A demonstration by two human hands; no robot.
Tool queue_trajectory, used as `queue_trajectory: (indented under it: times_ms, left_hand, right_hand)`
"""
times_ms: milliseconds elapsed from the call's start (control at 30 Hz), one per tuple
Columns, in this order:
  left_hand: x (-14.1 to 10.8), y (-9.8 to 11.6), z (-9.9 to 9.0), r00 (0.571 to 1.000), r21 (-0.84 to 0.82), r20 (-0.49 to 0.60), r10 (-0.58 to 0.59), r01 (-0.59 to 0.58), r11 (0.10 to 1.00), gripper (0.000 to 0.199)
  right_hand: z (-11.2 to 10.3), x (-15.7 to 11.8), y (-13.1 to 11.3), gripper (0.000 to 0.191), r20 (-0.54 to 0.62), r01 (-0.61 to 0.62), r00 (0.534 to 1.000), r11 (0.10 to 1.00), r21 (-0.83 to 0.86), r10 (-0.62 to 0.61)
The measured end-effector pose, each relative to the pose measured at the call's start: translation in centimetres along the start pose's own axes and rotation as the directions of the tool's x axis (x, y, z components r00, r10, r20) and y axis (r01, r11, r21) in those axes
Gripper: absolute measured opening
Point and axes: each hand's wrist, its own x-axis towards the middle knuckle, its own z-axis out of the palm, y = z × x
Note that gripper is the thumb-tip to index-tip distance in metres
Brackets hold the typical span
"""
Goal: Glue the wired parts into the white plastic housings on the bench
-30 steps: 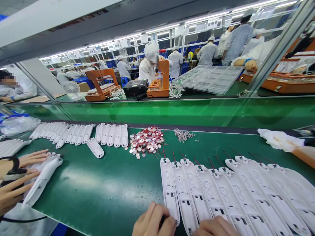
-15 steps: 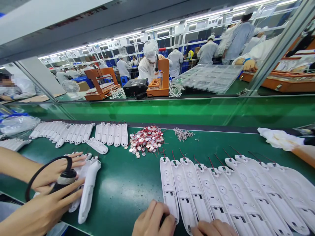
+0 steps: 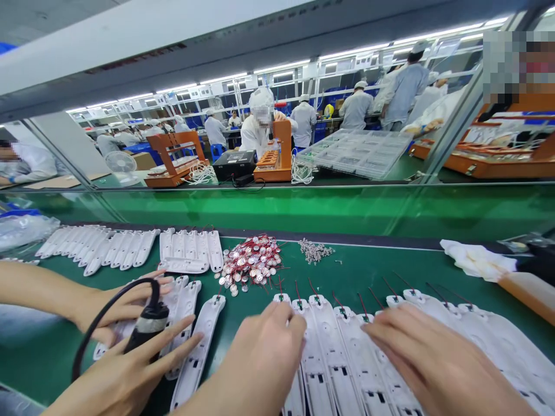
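Head view: the green desk [image 3: 347, 277] fills the frame's lower half. Across its lower right lies a row of white shells [image 3: 340, 352], red wires at their upper ends. At lower centre, the left hand [image 3: 271, 341] bends over the first shells, fingers together; the right hand [image 3: 427, 344], fingers together, is over mid-row. I cannot tell whether either pinches anything. Wired discs [image 3: 251, 260] are heaped mid-frame, small metal parts [image 3: 315, 251] just right.

Factory with white-coated workers [image 3: 251, 133]
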Motion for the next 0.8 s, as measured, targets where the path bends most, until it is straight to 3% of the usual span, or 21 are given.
queue_trajectory:
  times_ms: [67, 100, 167, 300, 467, 600, 800]
  left_hand:
    - [4.0, -0.5, 0.0, 0.965, 0.001, 0.227, -0.131, 0.134, 0.991, 0.015]
    - [6.0, -0.8, 0.4, 0.955, -0.005, 0.258, -0.148, 0.155, 0.988, 0.016]
    - [9.5, -1.3, 1.9, 0.947, -0.017, 0.272, -0.172, 0.184, 0.983, 0.015]
    - [13.7, -1.9, 5.1, 0.938, -0.044, 0.246, -0.245, 0.264, 0.964, 0.019]
    - [14.3, -2.1, 6.6, 0.945, -0.122, 0.231, -0.231, 0.264, 0.957, 0.018]
    - [13.9, -2.7, 6.4, 0.955, -0.177, 0.208, -0.214, 0.252, 0.951, 0.017]
    - [13.6, -3.3, 6.0, 0.956, -0.217, 0.203, -0.212, 0.255, 0.942, 0.018]
  right_hand:
    - [0.8, 2.7, 3.0, 0.028, 0.242, -0.142, 0.961, 0.99, 0.01, 0.136]
    - [1.5, 4.0, 4.3, 0.028, 0.349, -0.242, 0.907, 0.97, -0.024, 0.235]
    - [3.3, 6.2, 6.4, 0.026, 0.406, -0.322, 0.858, 0.945, -0.052, 0.315]
    - [6.5, 8.4, 8.5, 0.018, 0.41, -0.389, 0.831, 0.92, -0.058, 0.377]
    - [6.9, 8.3, 8.3, 0.025, 0.425, -0.361, 0.838, 0.932, -0.04, 0.343]
    - [5.8, 7.3, 8.6, 0.031, 0.425, -0.359, 0.845, 0.933, -0.001, 0.326]
    - [5.8, 6.3, 10.8, 0.028, 0.464, -0.338, 0.86, 0.918, 0.208, 0.211]
